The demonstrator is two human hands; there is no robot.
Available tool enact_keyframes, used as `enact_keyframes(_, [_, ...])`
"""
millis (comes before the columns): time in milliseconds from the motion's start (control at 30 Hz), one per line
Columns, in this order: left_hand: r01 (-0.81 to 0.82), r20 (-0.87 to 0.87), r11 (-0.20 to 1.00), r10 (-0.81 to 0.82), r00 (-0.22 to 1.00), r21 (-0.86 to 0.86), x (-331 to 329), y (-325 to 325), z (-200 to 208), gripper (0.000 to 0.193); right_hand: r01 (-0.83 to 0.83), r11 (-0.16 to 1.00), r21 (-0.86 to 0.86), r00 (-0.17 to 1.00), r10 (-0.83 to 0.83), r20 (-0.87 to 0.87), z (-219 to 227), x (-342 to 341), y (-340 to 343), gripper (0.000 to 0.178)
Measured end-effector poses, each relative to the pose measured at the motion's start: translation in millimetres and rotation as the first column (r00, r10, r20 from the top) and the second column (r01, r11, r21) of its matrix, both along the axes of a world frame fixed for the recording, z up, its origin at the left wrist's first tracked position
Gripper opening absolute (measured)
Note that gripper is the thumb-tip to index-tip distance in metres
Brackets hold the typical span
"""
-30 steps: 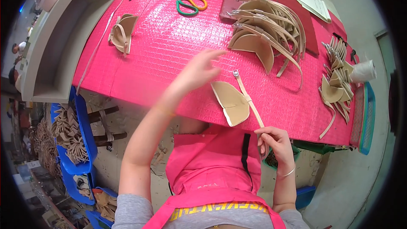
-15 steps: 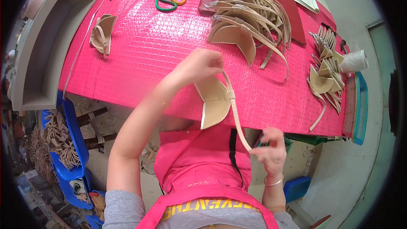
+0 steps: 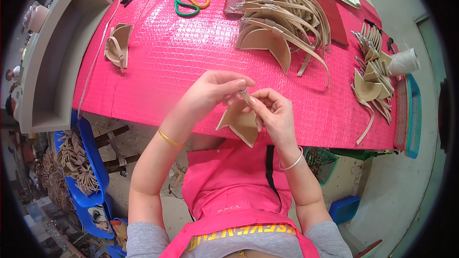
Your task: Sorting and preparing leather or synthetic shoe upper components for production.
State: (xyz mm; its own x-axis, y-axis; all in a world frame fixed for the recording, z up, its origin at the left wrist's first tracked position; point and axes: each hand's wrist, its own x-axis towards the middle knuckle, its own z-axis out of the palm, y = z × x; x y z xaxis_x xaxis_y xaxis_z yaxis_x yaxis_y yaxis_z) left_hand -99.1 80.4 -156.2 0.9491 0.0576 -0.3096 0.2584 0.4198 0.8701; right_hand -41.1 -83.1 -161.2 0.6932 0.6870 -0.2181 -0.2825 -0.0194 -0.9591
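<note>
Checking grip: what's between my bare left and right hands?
The head view shows a silver metal buckle between your left hand and right hand, on a narrow beige strap.

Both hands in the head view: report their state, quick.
Left hand: closed, fingertips pinching the small metal buckle.
Right hand: closed, pinching the beige strap just beside the buckle.

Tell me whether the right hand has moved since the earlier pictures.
Yes: against the pink table, the right hand has moved left and forward, from the near edge to beside the left hand.
</note>
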Motion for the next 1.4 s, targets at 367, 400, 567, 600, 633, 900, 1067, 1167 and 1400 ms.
enact_keyframes(367, [0.011,0.137,0.989,-0.032,0.99,0.15,-2.6,-5.0,15.6,0.03,0.081,0.981,0.175,0.996,-0.075,-0.042,6.4,-3.2,9.0,0.012])
enact_keyframes(400, [0.032,0.137,0.991,-0.05,0.989,0.132,-3.4,-2.8,17.1,0.03,0.113,0.962,0.249,0.993,-0.098,-0.071,6.3,-4.9,12.9,0.011])
enact_keyframes(567, [0.067,0.137,0.972,-0.099,0.986,0.225,-5.5,5.3,24.8,0.03,0.12,0.974,0.192,0.992,-0.124,0.009,-10.7,-9.0,-0.8,0.009])
enact_keyframes(600, [0.106,0.112,0.957,-0.141,0.984,0.269,-5.9,5.3,25.3,0.03,0.054,0.975,0.217,0.998,-0.06,0.019,-11.5,-8.8,-4.5,0.008])
enact_keyframes(633, [0.102,0.112,0.958,-0.136,0.984,0.267,-5.0,5.2,23.8,0.03,0.049,0.975,0.215,0.998,-0.054,0.019,-10.7,-9.0,-3.4,0.008])
enact_keyframes(900, [0.188,0.085,0.949,-0.216,0.973,0.254,-5.6,17.3,31.9,0.03,0.034,0.972,0.233,0.999,-0.034,-0.001,-5.7,-8.3,2.7,0.018])
enact_keyframes(1067, [0.202,0.154,0.949,-0.243,0.958,0.241,-9.6,18.3,25.9,0.024,0.054,0.966,0.253,0.995,-0.073,0.068,-1.8,-14.3,15.3,0.017])
enact_keyframes(1167, [-0.112,0.219,0.711,-0.06,0.974,0.695,-16.1,-4.9,38.2,0.023,0.103,0.925,0.365,0.994,-0.112,0.006,2.4,-14.2,18.3,0.013])
enact_keyframes(1400, [-0.299,0.243,0.757,0.189,0.951,0.581,-30.9,-53.4,31.1,0.017,0.087,0.983,0.162,0.937,-0.136,0.322,0.6,-18.9,-3.8,0.02])
